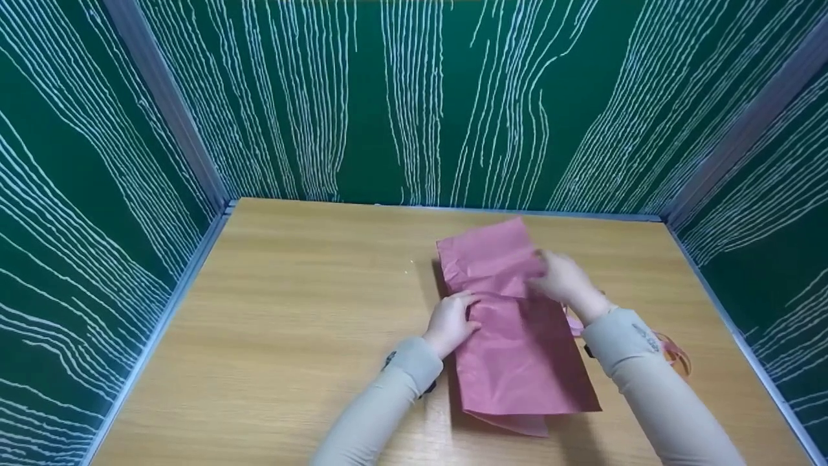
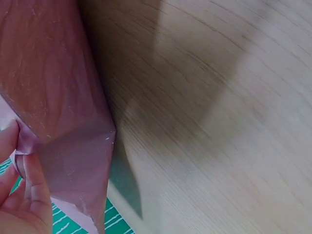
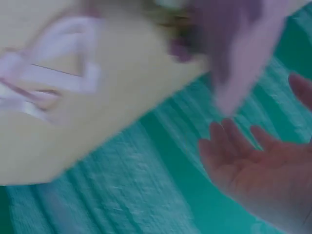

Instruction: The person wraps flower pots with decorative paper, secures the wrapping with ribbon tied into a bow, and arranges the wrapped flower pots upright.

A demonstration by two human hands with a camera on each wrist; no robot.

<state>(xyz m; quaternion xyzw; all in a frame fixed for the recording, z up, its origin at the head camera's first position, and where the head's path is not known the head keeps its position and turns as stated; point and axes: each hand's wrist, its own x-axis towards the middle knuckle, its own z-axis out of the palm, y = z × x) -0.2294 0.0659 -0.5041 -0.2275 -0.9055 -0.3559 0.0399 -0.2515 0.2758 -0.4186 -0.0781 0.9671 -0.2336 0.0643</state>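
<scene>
Pink paper [image 1: 511, 362], ribbon [image 3: 63, 80] beside it (partly hidden)

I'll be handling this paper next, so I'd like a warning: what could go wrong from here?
The paper is already wrinkled and the left hand pinches its edge, so a hard tug might crease or tear it. The right hand is open, so the paper's far end could slip out of line. Ribbon lies close beside the paper; the right sleeve might drag it.

Left hand [image 1: 451, 325] pinching, left forearm [image 1: 381, 402] angled between one and two o'clock — right hand [image 1: 568, 282] at its two o'clock, fingers [image 3: 220, 144] loosely extended, right forearm [image 1: 660, 388] toward eleven
</scene>
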